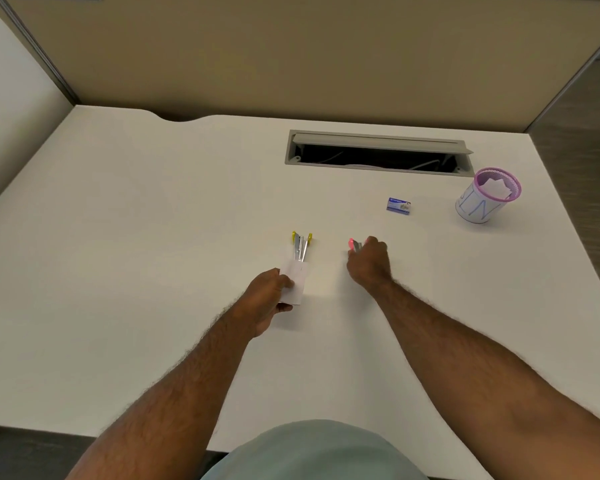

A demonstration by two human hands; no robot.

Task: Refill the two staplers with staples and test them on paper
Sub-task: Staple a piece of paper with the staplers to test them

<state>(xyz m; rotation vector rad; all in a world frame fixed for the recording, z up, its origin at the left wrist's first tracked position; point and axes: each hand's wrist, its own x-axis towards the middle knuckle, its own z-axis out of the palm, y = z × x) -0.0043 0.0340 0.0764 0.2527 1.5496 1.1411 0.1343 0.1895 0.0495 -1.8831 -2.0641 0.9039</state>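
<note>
A yellow stapler (302,244) lies on the white desk (153,237), its metal jaws pointing toward me. My left hand (267,299) pinches a small white slip of paper (296,284) whose far edge sits at the stapler's jaws. To the right, my right hand (369,263) curls round a pink stapler (354,244); only its pink end and a bit of metal show past the fingers. A small blue staple box (398,205) lies farther back on the right.
A mesh pen cup (486,195) with a pink rim and a paper wrap stands at the right, with paper inside. An open cable hatch (378,154) is set in the desk at the back. Partition walls close the far side.
</note>
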